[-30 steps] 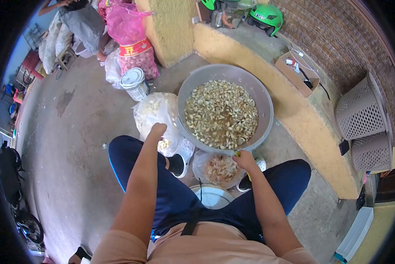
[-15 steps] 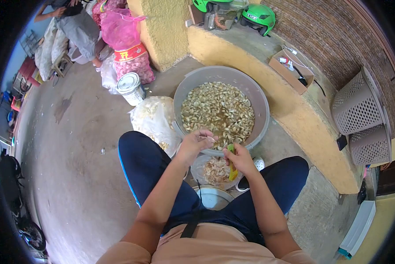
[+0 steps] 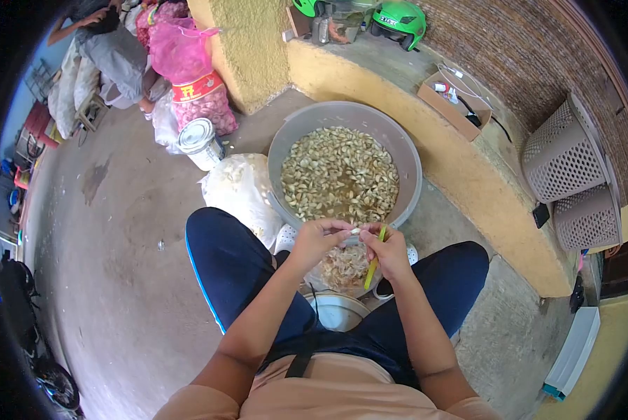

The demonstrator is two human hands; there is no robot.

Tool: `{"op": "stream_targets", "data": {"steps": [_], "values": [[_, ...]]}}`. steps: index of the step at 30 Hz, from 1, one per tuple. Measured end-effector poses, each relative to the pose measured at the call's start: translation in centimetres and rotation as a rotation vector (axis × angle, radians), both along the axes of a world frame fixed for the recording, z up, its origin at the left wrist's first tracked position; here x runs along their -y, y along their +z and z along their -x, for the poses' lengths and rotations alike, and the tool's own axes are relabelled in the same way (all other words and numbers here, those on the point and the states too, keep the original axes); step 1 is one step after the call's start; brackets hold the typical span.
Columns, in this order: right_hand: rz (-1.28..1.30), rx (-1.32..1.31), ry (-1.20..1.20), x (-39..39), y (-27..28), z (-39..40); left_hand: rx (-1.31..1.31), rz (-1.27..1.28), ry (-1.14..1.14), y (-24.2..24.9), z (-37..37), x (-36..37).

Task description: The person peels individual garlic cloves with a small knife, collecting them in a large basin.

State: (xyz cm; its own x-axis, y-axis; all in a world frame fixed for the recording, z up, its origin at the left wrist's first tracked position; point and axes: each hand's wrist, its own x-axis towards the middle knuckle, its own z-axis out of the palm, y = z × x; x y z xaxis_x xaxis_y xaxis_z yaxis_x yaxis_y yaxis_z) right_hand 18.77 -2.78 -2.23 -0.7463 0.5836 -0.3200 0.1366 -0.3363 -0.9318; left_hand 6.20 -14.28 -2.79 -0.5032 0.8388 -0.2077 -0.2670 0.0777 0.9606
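Observation:
My left hand (image 3: 321, 241) pinches one side of a small pale clove (image 3: 356, 231) over the near rim of the big grey tub (image 3: 415, 189). Against the clove's other side are the fingers of my right hand (image 3: 389, 250), which also holds a yellow-green knife (image 3: 372, 269) pointing down toward me. Many pale cloves (image 3: 342, 164) lie in liquid in the tub. Below my hands, a clear container holds papery peelings (image 3: 343, 269). A white plastic bag (image 3: 240, 196) stands at the tub's left side.
A metal can (image 3: 200, 140) and a pink mesh sack (image 3: 205, 112) stand beyond the bag. A low yellow wall (image 3: 468, 189) curves along the right, with a cardboard box (image 3: 454, 105), green helmets (image 3: 400, 22) and perforated baskets (image 3: 566, 157). Another person (image 3: 114, 56) is at the far left.
My left hand has moved right and down to meet my right hand, and the clove now shows between them. The knife has turned to slant downward to the left. The view has shifted slightly.

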Motion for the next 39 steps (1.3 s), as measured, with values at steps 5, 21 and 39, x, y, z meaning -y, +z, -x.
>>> {"op": "stream_targets", "data": {"steps": [5, 21, 39], "values": [[-0.120, 0.033, 0.036, 0.5, -0.5, 0.1, -0.169, 0.063, 0.030, -0.3, -0.3, 0.0], [-0.285, 0.109, 0.332, -0.7, 0.2, -0.6, -0.166, 0.154, -0.063, -2.1, -0.6, -0.2], [-0.148, -0.015, 0.212, -0.4, -0.9, -1.2, 0.635, 0.095, -0.124, -2.7, -0.8, -0.7]]}}
